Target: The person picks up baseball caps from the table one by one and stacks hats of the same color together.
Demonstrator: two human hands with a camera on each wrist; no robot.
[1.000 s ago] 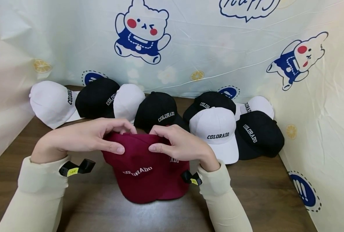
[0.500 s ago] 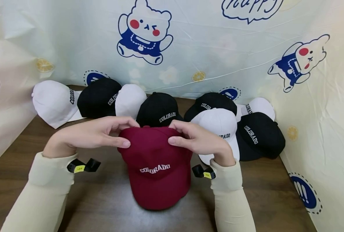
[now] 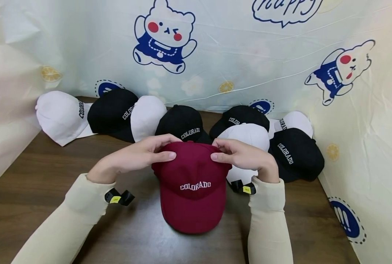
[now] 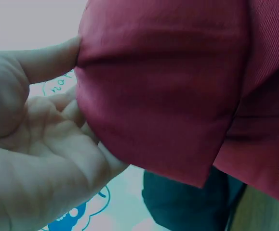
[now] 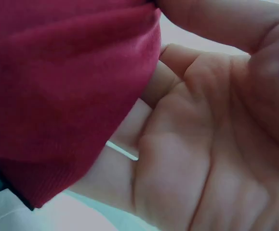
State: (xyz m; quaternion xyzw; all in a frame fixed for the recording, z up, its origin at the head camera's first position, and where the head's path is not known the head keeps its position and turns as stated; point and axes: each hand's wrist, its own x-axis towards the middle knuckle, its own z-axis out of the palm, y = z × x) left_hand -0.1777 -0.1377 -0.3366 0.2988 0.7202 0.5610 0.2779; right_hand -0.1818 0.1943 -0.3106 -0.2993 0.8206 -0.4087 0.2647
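A maroon baseball cap [image 3: 193, 167] with white COLORADO lettering faces me in the middle of the head view, brim down toward the table's front. My left hand [image 3: 133, 158] pinches the crown's left side, its thumb in front and fingers behind. On the other side my right hand [image 3: 249, 157] pinches the crown the same way. In the left wrist view the maroon cloth [image 4: 158, 86] bulges beside the thumb, with another maroon layer [image 4: 269, 144] showing past its edge. The right wrist view shows a fold of the cap [image 5: 72, 86] over fingers partly hidden behind it.
Along the back of the brown table [image 3: 67, 187] lie white and black COLORADO caps, among them a white cap [image 3: 58, 113] at far left and a black cap [image 3: 296, 154] at right. Another white cap [image 3: 245, 135] sits right behind my right hand. A printed curtain [image 3: 232, 44] encloses the back and sides.
Both hands and the maroon cap have shifted right, and the cap now faces straight forward. A second maroon cap, visible behind it a second ago, is now hidden in the head view.
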